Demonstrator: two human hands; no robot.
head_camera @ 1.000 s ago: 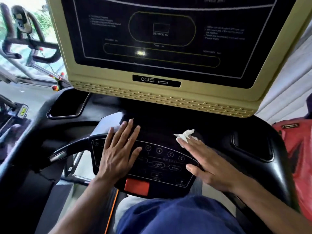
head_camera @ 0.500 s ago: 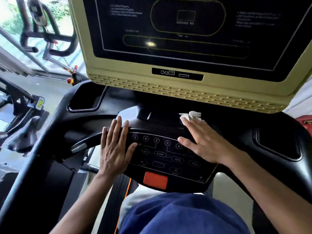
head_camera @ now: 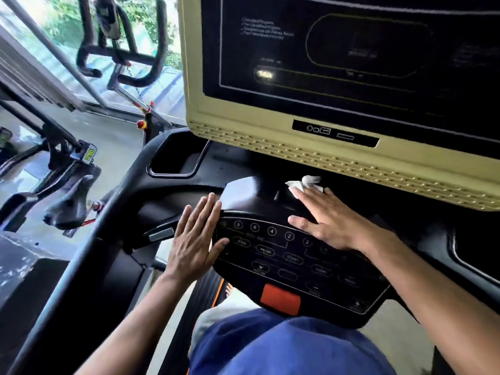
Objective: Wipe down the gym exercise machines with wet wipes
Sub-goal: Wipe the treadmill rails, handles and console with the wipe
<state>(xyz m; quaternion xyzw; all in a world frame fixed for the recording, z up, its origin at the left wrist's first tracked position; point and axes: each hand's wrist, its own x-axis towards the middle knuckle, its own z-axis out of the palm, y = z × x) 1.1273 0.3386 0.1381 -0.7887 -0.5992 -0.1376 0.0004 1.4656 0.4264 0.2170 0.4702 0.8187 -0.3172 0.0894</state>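
Note:
I stand at a treadmill whose black button panel sits below a large dark screen in a beige frame. My right hand lies flat with straight fingers on the panel's upper edge, pressing a crumpled white wet wipe under its fingertips. The wipe sticks out beyond the fingers, just below the screen's frame. My left hand rests flat and open on the panel's left edge, holding nothing. An orange stop button sits at the panel's near edge.
A black cup recess is at the console's left and another at its right. The curved black handrail runs down the left. An exercise bike's saddle and handlebars stand to the left by a window.
My right hand has slid the wipe up from the buttons to the panel's top edge and leftward. My left hand has shifted to the panel's left edge. The view has swung left.

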